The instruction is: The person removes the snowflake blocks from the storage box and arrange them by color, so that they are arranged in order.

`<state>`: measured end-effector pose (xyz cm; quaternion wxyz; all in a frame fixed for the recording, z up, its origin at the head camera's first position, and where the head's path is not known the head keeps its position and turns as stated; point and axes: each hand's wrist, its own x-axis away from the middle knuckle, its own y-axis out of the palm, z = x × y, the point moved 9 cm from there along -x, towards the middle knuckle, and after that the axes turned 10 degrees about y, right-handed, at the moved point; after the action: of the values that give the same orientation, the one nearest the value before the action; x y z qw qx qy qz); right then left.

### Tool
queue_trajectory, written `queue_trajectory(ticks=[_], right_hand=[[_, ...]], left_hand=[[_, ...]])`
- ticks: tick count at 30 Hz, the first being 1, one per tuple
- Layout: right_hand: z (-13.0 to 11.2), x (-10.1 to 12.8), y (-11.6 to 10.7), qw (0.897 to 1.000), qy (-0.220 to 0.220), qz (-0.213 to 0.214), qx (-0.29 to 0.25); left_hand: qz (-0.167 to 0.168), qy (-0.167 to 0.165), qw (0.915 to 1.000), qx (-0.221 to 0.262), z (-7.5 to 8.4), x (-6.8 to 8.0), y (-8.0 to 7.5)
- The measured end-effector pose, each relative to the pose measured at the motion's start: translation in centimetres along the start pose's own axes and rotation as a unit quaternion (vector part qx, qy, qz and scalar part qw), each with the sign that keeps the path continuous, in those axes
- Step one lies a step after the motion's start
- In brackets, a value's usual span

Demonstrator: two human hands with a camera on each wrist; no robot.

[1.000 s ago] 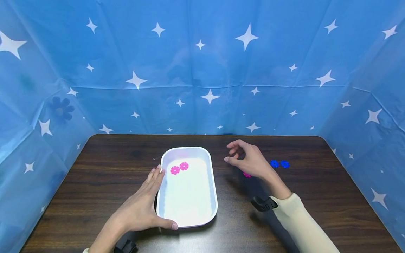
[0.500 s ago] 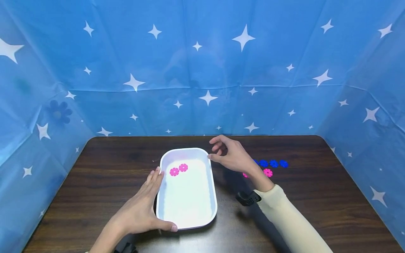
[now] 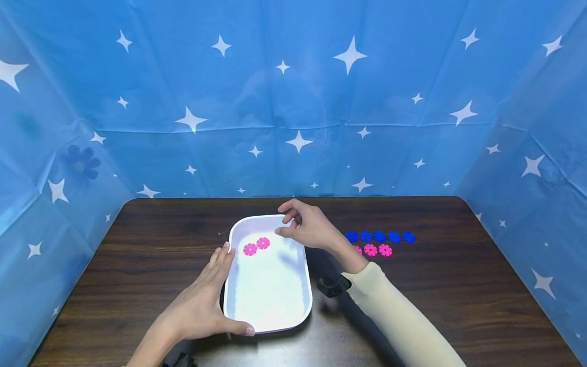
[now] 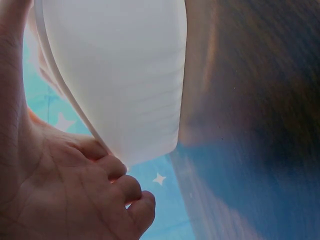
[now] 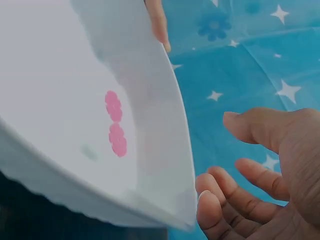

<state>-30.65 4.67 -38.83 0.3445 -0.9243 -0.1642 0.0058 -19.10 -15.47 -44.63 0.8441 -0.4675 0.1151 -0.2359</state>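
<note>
A white tray [image 3: 306, 285] lies on the dark wooden table [image 3: 412, 306]. Two pink flower discs [image 3: 256, 246] rest in its far left part, seen too in the right wrist view as pink discs [image 5: 115, 123]. My left hand [image 3: 206, 300] lies against the tray's left side, fingers straight along the wall and thumb on the near rim. In the left wrist view the tray [image 4: 125, 75] touches that hand [image 4: 75, 190]. My right hand [image 3: 286, 220] hovers over the tray's far right corner. Its fingers [image 5: 235, 185] are loosely curled, and nothing shows in them.
A row of several blue flower discs [image 3: 379, 236] lies right of the tray. Just in front of it are pink discs [image 3: 378, 250], one partly hidden by my right wrist. A blue star-patterned cloth [image 3: 293, 102] walls the table at the back and both sides.
My right hand has moved left, from above the loose discs to over the tray's far right corner, uncovering the rows of discs. The left hand and the tray have stayed put.
</note>
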Motion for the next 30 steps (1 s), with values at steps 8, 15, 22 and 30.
queue_trajectory(ticks=[8,15,22,30], right_hand=[[-0.6,-0.9,2.5,0.999,0.018,-0.028,0.007],[-1.1,-1.7,4.6,0.999,0.036,-0.036,0.008],[-0.6,-2.5,6.7,0.997,0.067,-0.047,0.003],[0.1,-3.1,8.5,0.997,0.068,-0.044,-0.001]], left_hand=[[0.004,0.006,1.0000,-0.004,0.0,0.1,-0.1],[0.007,0.009,0.9998,-0.016,0.1,0.1,-0.1],[0.005,0.005,0.9999,-0.011,0.0,0.1,0.0],[0.008,0.010,0.9999,-0.008,0.0,0.0,0.0]])
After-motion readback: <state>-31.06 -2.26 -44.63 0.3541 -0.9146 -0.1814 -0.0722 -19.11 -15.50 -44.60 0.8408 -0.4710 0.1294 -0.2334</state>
